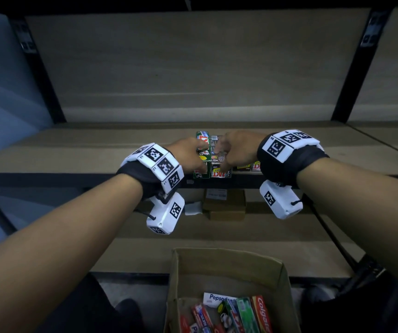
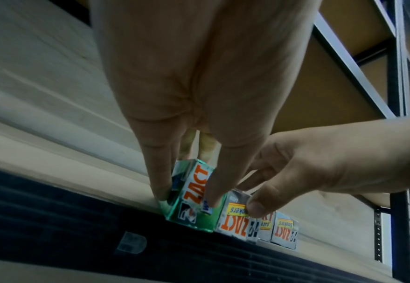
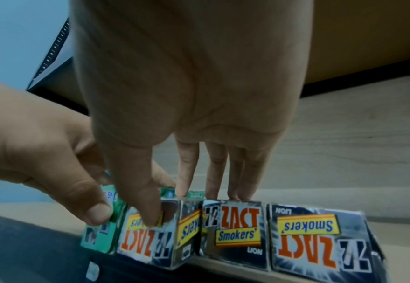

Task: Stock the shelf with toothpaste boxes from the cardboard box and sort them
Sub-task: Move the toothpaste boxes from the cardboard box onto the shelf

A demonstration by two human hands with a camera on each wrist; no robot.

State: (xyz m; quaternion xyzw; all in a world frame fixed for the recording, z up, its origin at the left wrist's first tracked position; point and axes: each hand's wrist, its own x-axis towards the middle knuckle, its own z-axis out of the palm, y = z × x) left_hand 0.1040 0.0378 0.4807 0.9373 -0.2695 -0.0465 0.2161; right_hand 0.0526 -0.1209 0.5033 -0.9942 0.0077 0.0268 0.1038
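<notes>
The left hand [image 1: 188, 153] pinches a green Zact box [image 2: 189, 199] at the shelf [image 1: 73, 150] front edge, thumb and fingers on its sides. Touching its right side, a silver Zact Smokers box [image 3: 140, 235] is pinched by the right hand [image 1: 236, 147]. Two more silver boxes [image 3: 320, 237] stand further right. Below both wrists sits the cardboard box [image 1: 229, 267] of toothpaste.

Both bare forearms reach forward side by side, each wrist banded with a marker-covered cuff, and the hands almost meet at the front edge of the shelf [image 1: 97, 150]. The left hand [image 1: 188, 153] points down, its fingers [image 2: 161, 183] and thumb pinching the green box [image 2: 191, 199]. Just right of it, the right hand [image 1: 235, 147] pinches the neighbouring silver box [image 3: 148, 235], thumb on its front face.
</notes>
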